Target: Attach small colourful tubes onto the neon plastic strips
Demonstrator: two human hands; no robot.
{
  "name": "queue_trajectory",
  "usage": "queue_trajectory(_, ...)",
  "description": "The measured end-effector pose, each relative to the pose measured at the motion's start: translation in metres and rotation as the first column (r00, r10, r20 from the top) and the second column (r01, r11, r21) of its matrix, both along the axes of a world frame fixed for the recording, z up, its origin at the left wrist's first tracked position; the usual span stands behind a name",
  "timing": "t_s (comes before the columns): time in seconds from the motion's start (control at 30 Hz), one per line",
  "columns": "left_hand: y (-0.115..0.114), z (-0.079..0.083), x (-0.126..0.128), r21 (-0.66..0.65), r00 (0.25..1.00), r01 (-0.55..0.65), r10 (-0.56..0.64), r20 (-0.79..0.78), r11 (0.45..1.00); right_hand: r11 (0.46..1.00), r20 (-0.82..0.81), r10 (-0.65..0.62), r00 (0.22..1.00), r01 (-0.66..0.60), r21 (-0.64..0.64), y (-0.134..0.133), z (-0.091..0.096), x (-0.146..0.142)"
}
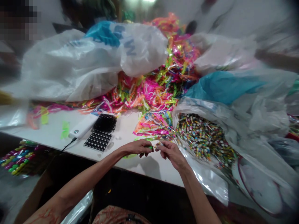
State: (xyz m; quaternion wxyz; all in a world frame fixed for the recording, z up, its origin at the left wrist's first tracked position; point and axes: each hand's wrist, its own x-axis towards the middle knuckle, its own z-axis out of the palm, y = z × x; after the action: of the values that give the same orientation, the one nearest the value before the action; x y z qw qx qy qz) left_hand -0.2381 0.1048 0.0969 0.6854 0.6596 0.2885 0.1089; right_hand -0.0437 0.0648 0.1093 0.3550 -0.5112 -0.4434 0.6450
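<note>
My left hand [139,147] and my right hand [170,151] meet just above the white table [130,130], near its front edge. Both pinch a small piece between fingertips: the left holds a small green plastic part [151,148], the right a small whitish tube-like piece [159,145]. The two pieces touch or nearly touch. An open clear bag [205,140] full of small multicoloured capsule-like pieces lies just right of my hands. A heap of neon pink, orange and green plastic strips [154,87] fills the table's middle behind them.
Two black grid trays [101,133] and a white power bank [83,126] with a cable lie left of my hands. Big white and blue plastic bags [93,59] crowd the back and right. A bag of coloured pieces [17,157] sits low left. A person is blurred at far left.
</note>
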Motion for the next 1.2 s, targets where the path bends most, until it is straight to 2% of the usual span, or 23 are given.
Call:
queue_trajectory(0.17,0.0006,0.0036,0.0025,-0.018,0.998,0.061,-0.060,0.010,0.998,0.990,0.003,0.136,0.991,-0.136,-0.031,0.0046,0.0078,0.0050)
queue_trajectory(0.37,0.0032,-0.0013,-0.0003,-0.017,0.993,0.119,-0.119,-0.020,0.993,0.991,-0.001,0.127,0.992,-0.127,-0.045,0.0063,0.0058,0.0058)
queue_trajectory(0.6,0.0069,0.0025,-0.0035,0.011,0.979,0.196,-0.195,-0.057,0.981,0.981,-0.012,0.179,0.984,-0.179,-0.074,0.0079,0.0011,0.0066)
queue_trajectory(0.87,0.0088,-0.0006,-0.0049,-0.018,0.977,0.208,-0.208,-0.042,0.978,0.986,-0.034,0.146,0.989,-0.148,-0.073,0.0076,0.0016,0.0041)
queue_trajectory(1.03,0.0093,0.0044,-0.0044,-0.002,0.972,0.226,-0.226,-0.064,0.974,0.985,-0.002,0.157,0.988,-0.157,-0.073,0.0083,0.0008,0.0017)
queue_trajectory(1.2,0.0042,0.0031,-0.0021,-0.021,0.984,0.166,-0.167,-0.066,0.986,0.987,0.066,0.161,0.985,-0.158,-0.036,0.0054,-0.0013,-0.0009)
